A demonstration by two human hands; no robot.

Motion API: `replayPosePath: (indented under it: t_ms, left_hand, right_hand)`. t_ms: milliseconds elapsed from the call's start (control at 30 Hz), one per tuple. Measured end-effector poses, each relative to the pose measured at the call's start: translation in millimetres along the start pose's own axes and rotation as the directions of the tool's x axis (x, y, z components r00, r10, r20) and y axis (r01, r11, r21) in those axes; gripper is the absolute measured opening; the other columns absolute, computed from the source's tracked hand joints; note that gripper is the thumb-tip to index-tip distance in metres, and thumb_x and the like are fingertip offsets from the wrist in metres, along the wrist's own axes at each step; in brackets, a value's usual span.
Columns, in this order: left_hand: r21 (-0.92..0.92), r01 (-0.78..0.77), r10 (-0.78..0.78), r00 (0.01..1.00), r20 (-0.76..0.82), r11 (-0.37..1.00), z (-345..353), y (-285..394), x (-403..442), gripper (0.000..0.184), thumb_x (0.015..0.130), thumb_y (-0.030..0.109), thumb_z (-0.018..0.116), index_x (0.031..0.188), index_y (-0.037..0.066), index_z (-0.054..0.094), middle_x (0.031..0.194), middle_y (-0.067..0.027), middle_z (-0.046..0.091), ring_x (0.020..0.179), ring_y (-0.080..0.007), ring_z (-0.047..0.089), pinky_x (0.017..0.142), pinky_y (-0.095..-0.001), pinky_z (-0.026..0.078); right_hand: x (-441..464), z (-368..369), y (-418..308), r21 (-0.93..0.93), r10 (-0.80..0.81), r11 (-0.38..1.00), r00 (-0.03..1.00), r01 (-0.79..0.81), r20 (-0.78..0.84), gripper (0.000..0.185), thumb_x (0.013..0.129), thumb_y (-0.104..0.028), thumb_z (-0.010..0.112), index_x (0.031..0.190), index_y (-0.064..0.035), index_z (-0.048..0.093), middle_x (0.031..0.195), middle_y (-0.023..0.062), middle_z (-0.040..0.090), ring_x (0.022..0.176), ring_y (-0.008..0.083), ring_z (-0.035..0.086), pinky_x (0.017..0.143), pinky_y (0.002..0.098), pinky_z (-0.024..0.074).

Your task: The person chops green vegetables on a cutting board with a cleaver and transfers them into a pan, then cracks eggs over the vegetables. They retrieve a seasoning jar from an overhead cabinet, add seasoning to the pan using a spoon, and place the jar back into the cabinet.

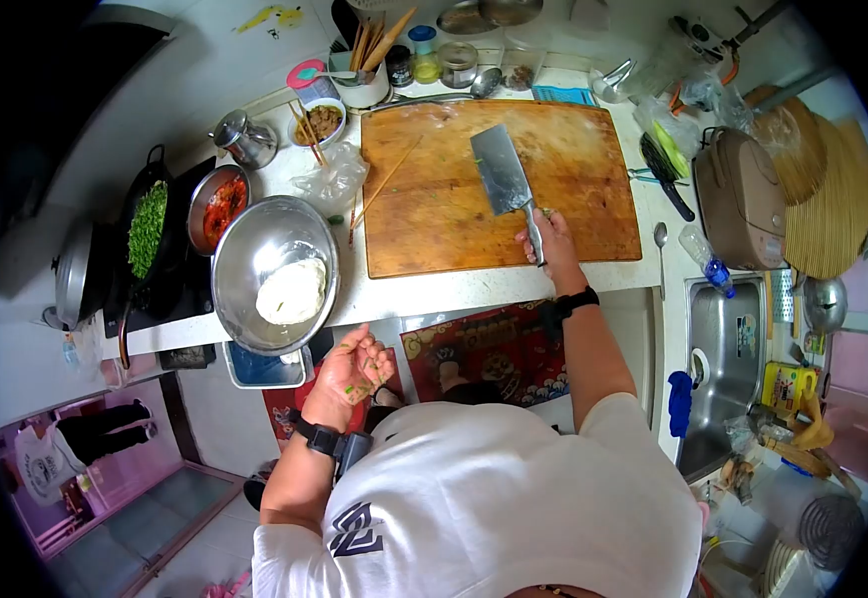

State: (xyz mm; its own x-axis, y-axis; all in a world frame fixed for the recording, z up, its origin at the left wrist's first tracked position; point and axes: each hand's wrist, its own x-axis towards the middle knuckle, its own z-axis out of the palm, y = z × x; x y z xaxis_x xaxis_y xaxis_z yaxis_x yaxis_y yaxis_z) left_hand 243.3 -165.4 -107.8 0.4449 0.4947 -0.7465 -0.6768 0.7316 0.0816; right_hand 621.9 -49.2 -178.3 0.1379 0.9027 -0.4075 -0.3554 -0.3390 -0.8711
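My right hand (553, 239) is closed round the handle of a cleaver (503, 169). The wide blade lies over the wooden cutting board (419, 244), with a few green specks on it. My left hand (359, 369) is off the counter's front edge, palm turned up and fingers loosely bent. Bits of chopped greens stick to its palm, and it holds nothing. Just beyond it stands a large steel bowl (254, 234) with a lump of white dough (291, 292) inside. A chopstick (394, 182) rests across the board's left side.
Chopped greens fill a black wok (148, 229) on the left, beside a bowl of red food (222, 207). A bowl of brown filling (320, 122) and a plastic bag (334, 177) sit behind the steel bowl. To the right are a rice cooker (743, 199) and a sink (723, 369).
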Motion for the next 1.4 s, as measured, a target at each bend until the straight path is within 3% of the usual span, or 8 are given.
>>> replayPosePath:
  t_ms: [600,833,1033,1067,1100,1167,1300,1400]
  left_hand:
    - [0.03,-0.017,0.019,0.998,-0.059,0.999,-0.4,13.7,50.6,0.032,0.095,0.025,0.055,0.068,0.009,0.051,0.063,-0.0059,0.054,0.064,-0.0231,0.057,0.06,-0.0372,0.052]
    - [0.152,-0.144,0.147,0.989,-0.007,0.978,10.5,21.0,76.6,0.027,0.093,0.025,0.057,0.072,0.009,0.054,0.066,-0.0047,0.057,0.067,-0.0212,0.06,0.065,-0.0361,0.055]
    - [0.332,-0.57,0.594,0.803,0.033,0.752,48.6,22.3,110.2,0.02,0.095,0.024,0.054,0.094,0.004,0.057,0.088,-0.0103,0.067,0.076,-0.0174,0.064,0.07,-0.0289,0.054]
    - [0.388,-0.6,0.629,0.775,0.064,0.7,40.5,26.8,124.8,0.031,0.098,0.03,0.048,0.112,0.003,0.054,0.109,-0.0135,0.064,0.095,-0.0195,0.062,0.087,-0.0324,0.049]
    - [0.39,-0.597,0.625,0.778,0.067,0.701,48.5,28.3,131.0,0.031,0.098,0.03,0.048,0.112,0.003,0.054,0.109,-0.0135,0.064,0.095,-0.0195,0.062,0.087,-0.0324,0.049]
    - [0.462,-0.795,0.833,0.52,0.186,0.393,68.4,27.6,141.9,0.039,0.1,0.035,0.044,0.121,0.003,0.051,0.118,-0.0155,0.06,0.113,-0.0211,0.056,0.1,-0.0345,0.041]
    - [0.514,-0.838,0.877,0.376,0.299,0.184,65.0,45.0,182.4,0.052,0.101,0.041,0.039,0.134,0.001,0.042,0.132,-0.0181,0.05,0.126,-0.026,0.046,0.107,-0.0376,0.033]
    - [0.55,-0.814,0.869,0.399,0.293,0.189,74.5,51.8,189.1,0.053,0.102,0.04,0.035,0.137,-0.001,0.037,0.135,-0.0202,0.047,0.127,-0.0279,0.044,0.109,-0.0375,0.031]
  right_hand:
    - [18.0,34.8,-14.7,-0.536,0.236,0.843,0.925,-0.043,0.297,0.027,0.097,-0.03,0.052,0.094,-0.0029,0.05,0.066,0.0074,0.061,0.047,0.0104,0.053,0.04,0.025,0.0419]
    - [-32.5,1.0,-2.2,-0.382,0.141,0.923,0.962,-0.043,0.233,0.025,0.098,-0.029,0.05,0.092,-0.0049,0.05,0.065,0.0082,0.06,0.046,0.0108,0.052,0.039,0.0247,0.0412]
    - [-88.5,-25.0,32.4,-0.146,0.156,0.974,0.982,-0.17,-0.104,0.021,0.099,-0.028,0.049,0.098,-0.0066,0.047,0.065,0.0089,0.059,0.044,0.0137,0.052,0.037,0.0264,0.0397]
    - [-95.4,-24.0,36.1,-0.099,0.159,0.98,0.981,-0.17,-0.11,0.021,0.099,-0.028,0.049,0.098,-0.0068,0.047,0.065,0.009,0.059,0.044,0.0141,0.052,0.037,0.0267,0.0394]
    - [-100.0,-22.6,39.6,-0.052,0.161,0.984,0.98,-0.168,-0.115,0.022,0.099,-0.028,0.048,0.099,-0.0069,0.046,0.066,0.0091,0.06,0.044,0.0146,0.052,0.037,0.027,0.039]
    - [-104.6,-18.9,48.8,-0.002,0.172,0.985,0.979,-0.173,-0.109,0.023,0.099,-0.029,0.049,0.098,-0.0062,0.046,0.067,0.0101,0.06,0.044,0.0146,0.052,0.037,0.0265,0.0394]
    - [-110.3,7.8,59.2,0.051,0.156,0.987,0.981,-0.151,-0.111,0.024,0.098,-0.027,0.051,0.099,-0.0039,0.046,0.068,0.0117,0.059,0.046,0.0142,0.053,0.038,0.026,0.0408]
    - [-109.0,26.1,74.9,0.065,0.124,0.991,0.991,-0.121,-0.044,0.022,0.098,-0.025,0.051,0.099,-0.0036,0.047,0.068,0.0117,0.06,0.046,0.0136,0.053,0.039,0.0262,0.0417]
